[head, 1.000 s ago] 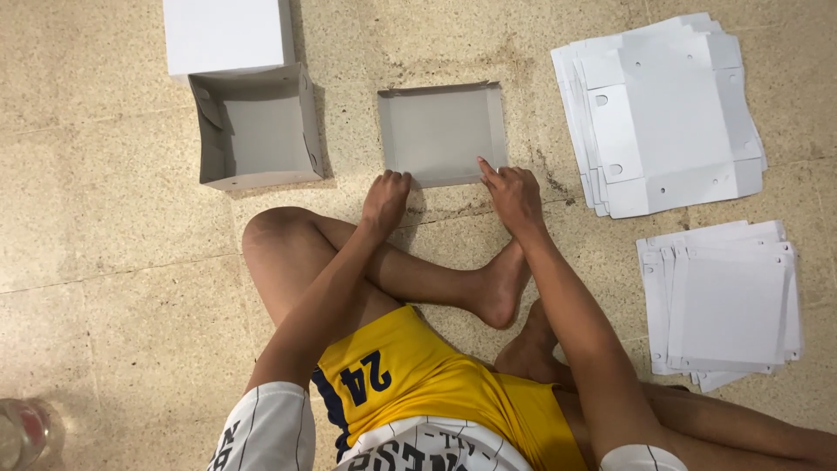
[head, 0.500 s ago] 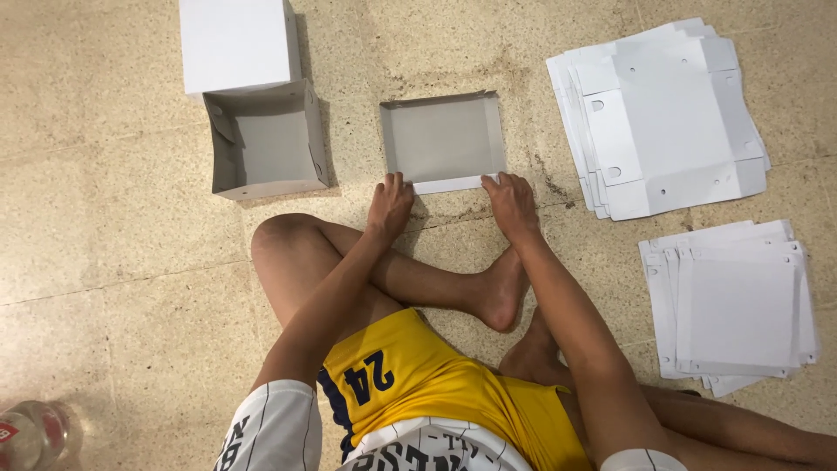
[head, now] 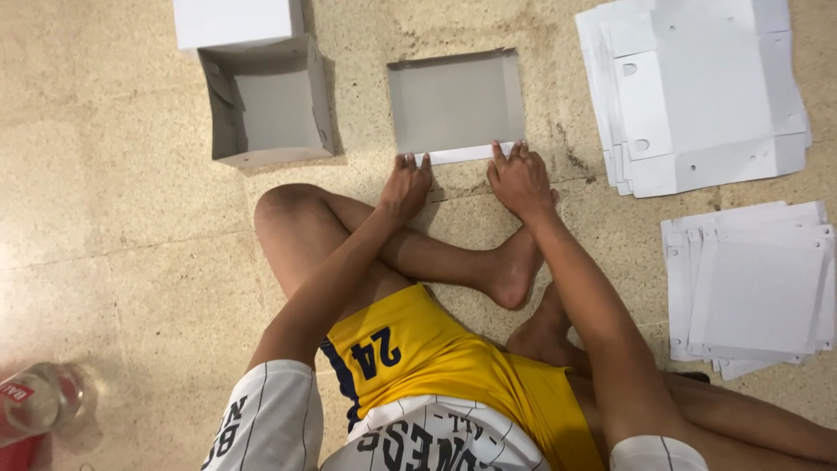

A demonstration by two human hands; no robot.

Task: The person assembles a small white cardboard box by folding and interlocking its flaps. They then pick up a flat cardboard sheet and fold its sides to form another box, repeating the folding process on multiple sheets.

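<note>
Looking down from the head camera, I find several things cut off: the white closed box (head: 237,22) at the top runs past the frame, the plastic bottle (head: 39,399) at the lower left shows only partly, and the upper stack of flat white cardboard blanks (head: 697,96) is clipped at the top right. My own lap fills the bottom edge, so the floor beneath it is hidden.

My left hand (head: 405,185) lies palm down, fingers spread, its fingertips touching the white front flap of the shallow grey cardboard tray (head: 455,100). My right hand (head: 520,179) rests the same way at the other end of that flap, open and flat, gripping nothing. I cannot tell how hard either one presses.

That tray sits on the floor just ahead of my crossed legs, between a deeper open grey box (head: 266,109) on its left and the blanks on its right. A second stack of blanks (head: 754,288) lies lower right.

Underneath is a speckled beige stone floor (head: 113,218), with dark scuffs near the tray.
</note>
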